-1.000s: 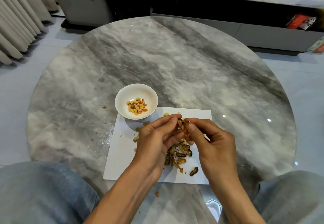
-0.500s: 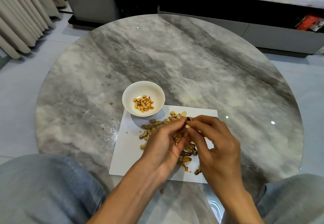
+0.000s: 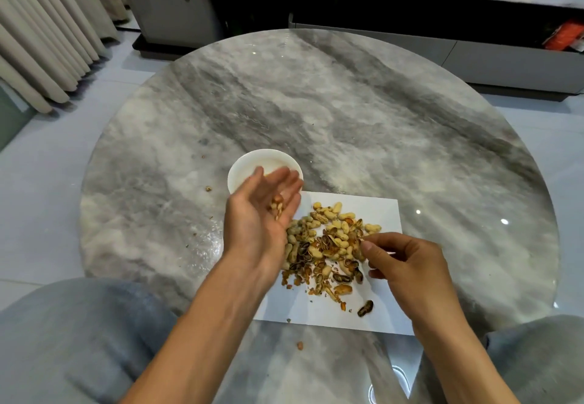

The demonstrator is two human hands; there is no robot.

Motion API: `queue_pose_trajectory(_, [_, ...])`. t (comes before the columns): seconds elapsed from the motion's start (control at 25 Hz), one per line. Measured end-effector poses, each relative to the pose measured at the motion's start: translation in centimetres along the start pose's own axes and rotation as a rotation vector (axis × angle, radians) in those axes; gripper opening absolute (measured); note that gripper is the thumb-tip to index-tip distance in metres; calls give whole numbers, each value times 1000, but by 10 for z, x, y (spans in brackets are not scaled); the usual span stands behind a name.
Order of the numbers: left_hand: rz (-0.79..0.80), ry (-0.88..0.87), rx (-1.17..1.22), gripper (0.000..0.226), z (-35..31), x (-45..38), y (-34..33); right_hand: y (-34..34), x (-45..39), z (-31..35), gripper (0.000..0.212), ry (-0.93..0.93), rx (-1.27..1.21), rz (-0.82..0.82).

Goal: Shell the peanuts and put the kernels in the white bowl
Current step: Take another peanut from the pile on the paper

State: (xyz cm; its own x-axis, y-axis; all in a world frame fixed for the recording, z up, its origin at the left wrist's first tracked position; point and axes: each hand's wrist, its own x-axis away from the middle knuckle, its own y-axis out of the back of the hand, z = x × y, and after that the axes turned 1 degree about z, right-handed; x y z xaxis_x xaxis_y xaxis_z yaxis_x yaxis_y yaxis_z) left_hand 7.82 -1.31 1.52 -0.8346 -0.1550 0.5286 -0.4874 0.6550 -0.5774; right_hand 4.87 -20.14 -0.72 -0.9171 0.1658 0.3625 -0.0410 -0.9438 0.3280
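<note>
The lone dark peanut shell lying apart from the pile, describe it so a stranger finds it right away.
On the round marble table lies a white paper sheet holding a peanut pile. Look below the pile, toward the sheet's near edge: the dark shell lies alone, blackish, while the pile is mostly tan.

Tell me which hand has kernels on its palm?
The left hand, open over the bowl, carries kernels. The right hand reaches the peanut pile instead.

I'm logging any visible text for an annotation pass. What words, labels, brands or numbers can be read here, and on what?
No text here can be read.
Orange-red packaging on the cabinet shelf at upper right: any print is too small and blurred to read.
White sheet of paper under the peanuts: blank where it shows.
White bowl: no marking visible.
</note>
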Motion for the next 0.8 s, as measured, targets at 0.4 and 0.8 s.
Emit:
queue_pose_trajectory(0.4, [-26, -187, -521, 25, -1, -1, 2, 17, -8, -20, 18, 100, 645, -121])
queue_pose_trajectory(0.8, [32, -129, -605, 18, 5, 25, 7, 4, -30, -38, 33, 150, 660, -95])
